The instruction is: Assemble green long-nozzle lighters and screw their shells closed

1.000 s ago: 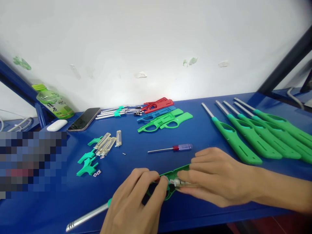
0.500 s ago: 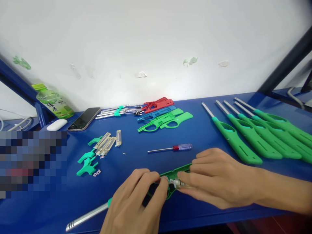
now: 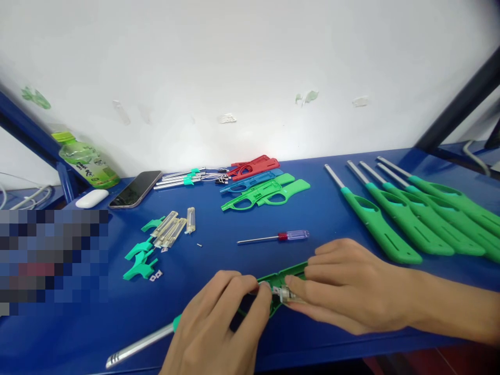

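Observation:
In the head view, an open green lighter half-shell (image 3: pixel 291 270) lies under both hands near the front edge, with its silver barrel (image 3: pixel 140 345) reaching out to the left. A clear fuel tank (image 3: pixel 289 295) is gripped by my right hand (image 3: pixel 347 286), its metal valve end toward the left. My left hand (image 3: pixel 222 317) is closed, thumb and fingers pinching a small pale clip (image 3: pixel 276 290) against that valve end. The left fingers cover part of the clip and shell; the tank's far end is hidden in the right hand.
Beyond the hands lies a screwdriver (image 3: pixel 273 237). Several fuel tanks (image 3: pixel 170 229) and teal triggers (image 3: pixel 140 265) are at left. Barrels with wires (image 3: pixel 182 178) and coloured shells (image 3: pixel 258 195) lie behind. Closed green lighters (image 3: pixel 383 229) line the right. A phone (image 3: pixel 136 189) and bottle (image 3: pixel 88 161) stand back left.
Both hands stay almost in place over the shell. The fuel tank's valve end shifts very slightly at the left fingertips; the whole view drifts a few pixels.

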### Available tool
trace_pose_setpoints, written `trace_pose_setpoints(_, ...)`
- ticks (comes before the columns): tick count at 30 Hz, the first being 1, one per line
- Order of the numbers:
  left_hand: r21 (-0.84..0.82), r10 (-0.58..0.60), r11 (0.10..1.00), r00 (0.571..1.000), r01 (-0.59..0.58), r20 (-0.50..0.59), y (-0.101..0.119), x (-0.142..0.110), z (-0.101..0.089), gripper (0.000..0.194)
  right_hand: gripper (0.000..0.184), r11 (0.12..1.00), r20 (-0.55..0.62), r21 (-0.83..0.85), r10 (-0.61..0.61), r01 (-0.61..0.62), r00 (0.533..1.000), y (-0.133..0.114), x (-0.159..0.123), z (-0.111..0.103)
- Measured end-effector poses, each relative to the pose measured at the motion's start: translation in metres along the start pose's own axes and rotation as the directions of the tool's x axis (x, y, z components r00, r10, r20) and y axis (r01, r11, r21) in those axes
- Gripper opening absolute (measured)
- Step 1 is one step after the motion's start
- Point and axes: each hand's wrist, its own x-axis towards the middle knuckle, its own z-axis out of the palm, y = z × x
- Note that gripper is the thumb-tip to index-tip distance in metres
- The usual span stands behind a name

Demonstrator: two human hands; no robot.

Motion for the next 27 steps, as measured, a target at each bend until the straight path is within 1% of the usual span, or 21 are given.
trace_pose_setpoints(6, 0.001, 0.0, 1.0, 1.0, 0.0, 0.006, -0.0001, 0.004, -0.0006, 0.035, 0.03, 1.0, -0.002, 0.003, 0.004, -0.003, 1.0, -0.0011, 0.0003, 0.0002)
trace_pose_setpoints(14, -0.016, -0.005, 1.0, 1.0, 0.005, 0.001, -0.0004, 0.0046, -0.0001, 0.033, 0.032, 1.0, -0.001, -0.003, -0.001, 0.001, 1.0, 0.0, 0.0027, 0.0017)
trace_pose_setpoints(21, -0.02, 0.006, 1.0, 1.0, -0.006, 0.002, 0.0008, 0.0062, -0.0014, 0.03, 0.028, 1.0, 0.001, -0.007, -0.009, 0.009, 1.0, -0.0005, 0.0009, 0.002)
trace_pose_setpoints(27, -0.018, 0.009, 1.0, 1.0, -0.009, -0.011, -0.0004, 0.0075, -0.002, 0.031, 0.025, 1.0, 0.011, -0.007, -0.01, 0.01, 1.0, -0.0001, 0.0, 0.0028)
